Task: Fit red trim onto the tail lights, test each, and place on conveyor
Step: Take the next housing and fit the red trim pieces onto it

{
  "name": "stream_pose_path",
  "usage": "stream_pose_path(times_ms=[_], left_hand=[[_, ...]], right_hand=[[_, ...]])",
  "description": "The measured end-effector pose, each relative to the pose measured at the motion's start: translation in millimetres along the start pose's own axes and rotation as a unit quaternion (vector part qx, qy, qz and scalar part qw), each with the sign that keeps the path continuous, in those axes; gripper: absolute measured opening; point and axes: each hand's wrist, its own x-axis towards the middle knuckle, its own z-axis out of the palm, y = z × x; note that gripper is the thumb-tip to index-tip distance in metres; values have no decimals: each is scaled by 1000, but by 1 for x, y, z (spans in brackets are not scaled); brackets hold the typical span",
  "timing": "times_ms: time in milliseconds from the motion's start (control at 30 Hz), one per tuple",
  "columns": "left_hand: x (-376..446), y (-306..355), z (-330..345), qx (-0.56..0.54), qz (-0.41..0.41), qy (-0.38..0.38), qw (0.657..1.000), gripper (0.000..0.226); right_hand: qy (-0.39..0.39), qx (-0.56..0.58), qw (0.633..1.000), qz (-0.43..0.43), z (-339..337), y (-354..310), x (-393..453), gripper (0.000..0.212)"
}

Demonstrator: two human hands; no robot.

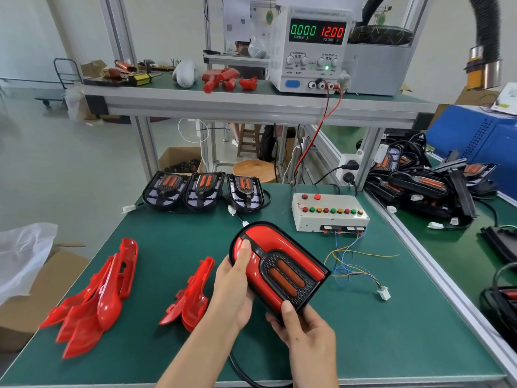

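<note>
I hold a tail light [279, 264] with red trim on its face above the green mat [363, 326]. My left hand [233, 287] grips its left side, thumb pressing on the red trim. My right hand [305, 329] grips its near end, thumb on the edge. Its black cable hangs down toward me. Loose red trim pieces lie in a big pile [95, 292] at the left and a smaller pile [193, 295] beside my left hand. Three untrimmed black tail lights [204, 189] stand in a row at the mat's far edge.
A white test box [328, 211] with coloured buttons sits to the right, its coloured wires ending in a white plug [383, 293]. A power supply [313, 49] reading 12.00 V stands on the shelf. More tail lights [425, 183] are heaped on the green conveyor at right. A cardboard box [36, 292] stands at left.
</note>
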Motion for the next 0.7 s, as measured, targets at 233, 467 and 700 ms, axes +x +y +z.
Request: stream_pose_path(times_ms=[233, 467, 700], left_hand=[[0, 3, -1, -21, -56, -57, 997, 60], [13, -1, -10, -26, -31, 22, 999, 51], [9, -9, -6, 14, 31, -36, 999, 93]], right_hand=[[9, -18, 998, 65, -4, -2, 1, 15], [81, -302, 950, -9, -14, -23, 2, 25], [-4, -436, 839, -325, 17, -78, 31, 9]])
